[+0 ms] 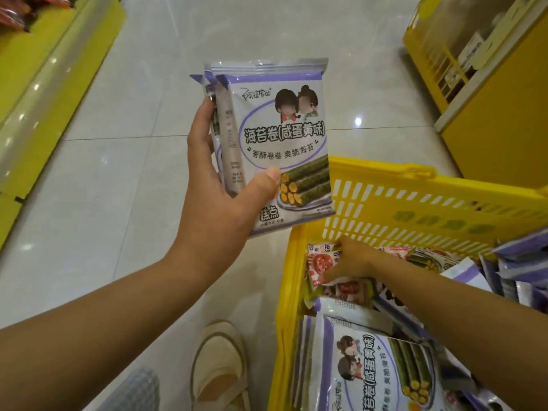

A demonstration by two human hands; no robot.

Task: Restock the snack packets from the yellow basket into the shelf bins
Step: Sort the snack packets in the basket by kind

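The left hand (219,203) grips a small stack of purple seaweed packets (278,137) upright, thumb across the front one, just left of the yellow basket (385,197). Inside the basket's far left corner, the right hand (353,259) pinches a red packet (321,262).

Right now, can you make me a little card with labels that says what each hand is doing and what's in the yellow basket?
Place: shop aisle with a shiny white tile floor
Left hand: holds up a stack of purple-and-white seaweed roll packets
Right hand: down in the yellow slotted plastic basket, pinching a red-and-white snack packet
Basket holds: more purple-and-white packets and other red-and-white ones
Nearby: beige shoe beside the basket; yellow shelf base at the left
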